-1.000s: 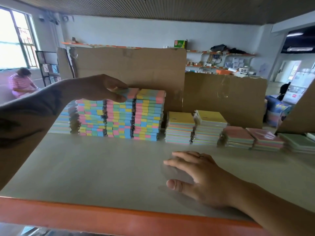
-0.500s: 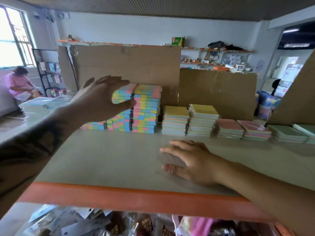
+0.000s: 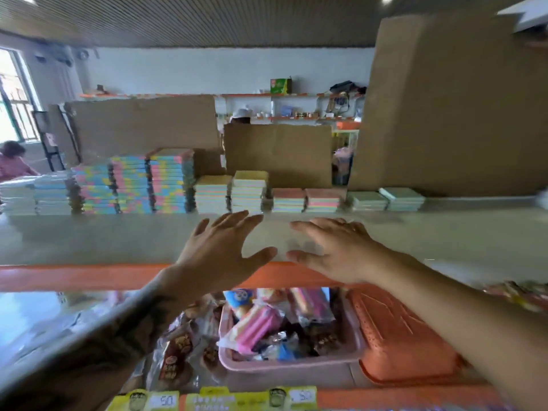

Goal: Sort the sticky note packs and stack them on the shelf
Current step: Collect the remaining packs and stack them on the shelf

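While motion blur smears the sticky note packs [image 3: 166,185], both hands' fingers [image 3: 234,221] spread, empty.

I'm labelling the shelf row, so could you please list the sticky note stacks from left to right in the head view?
White-and-blue stacks → tall multicolour stacks → yellow-topped stacks → pink-topped stacks → green-topped stacks.

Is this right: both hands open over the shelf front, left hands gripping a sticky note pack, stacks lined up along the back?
Not quite. The head view shows the left hand holding nothing: its fingers are spread, like the right hand. Both are open over the shelf front, and the sticky note stacks are lined up along the back.
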A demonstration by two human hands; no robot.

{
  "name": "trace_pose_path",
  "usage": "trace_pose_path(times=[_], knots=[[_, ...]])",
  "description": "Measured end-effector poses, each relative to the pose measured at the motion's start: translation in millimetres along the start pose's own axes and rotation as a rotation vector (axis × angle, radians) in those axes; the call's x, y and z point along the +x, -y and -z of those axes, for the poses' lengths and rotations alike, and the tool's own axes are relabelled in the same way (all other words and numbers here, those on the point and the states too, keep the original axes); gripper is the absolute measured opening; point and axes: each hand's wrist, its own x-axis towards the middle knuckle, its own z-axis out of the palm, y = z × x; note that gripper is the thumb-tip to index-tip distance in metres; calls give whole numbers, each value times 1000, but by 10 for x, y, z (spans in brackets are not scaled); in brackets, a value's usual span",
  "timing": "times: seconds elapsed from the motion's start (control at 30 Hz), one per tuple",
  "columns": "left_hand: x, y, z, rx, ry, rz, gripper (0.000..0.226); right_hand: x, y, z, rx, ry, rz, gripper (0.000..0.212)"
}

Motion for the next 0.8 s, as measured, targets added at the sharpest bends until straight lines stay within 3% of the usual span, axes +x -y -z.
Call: trace_pose_path(times=[0.2, 0.47, 0.8], knots=[[105, -1368, -183, -87, 30, -112, 100, -1075, -985, 208, -8, -11, -108, 79], [494, -3196, -384, -157, 142, -311, 78, -2443, -2418, 514, -6, -38, -374, 76], [1574, -5082, -783, -175, 198, -564, 80, -3243, -3932, 707, 1, -125, -644, 84]])
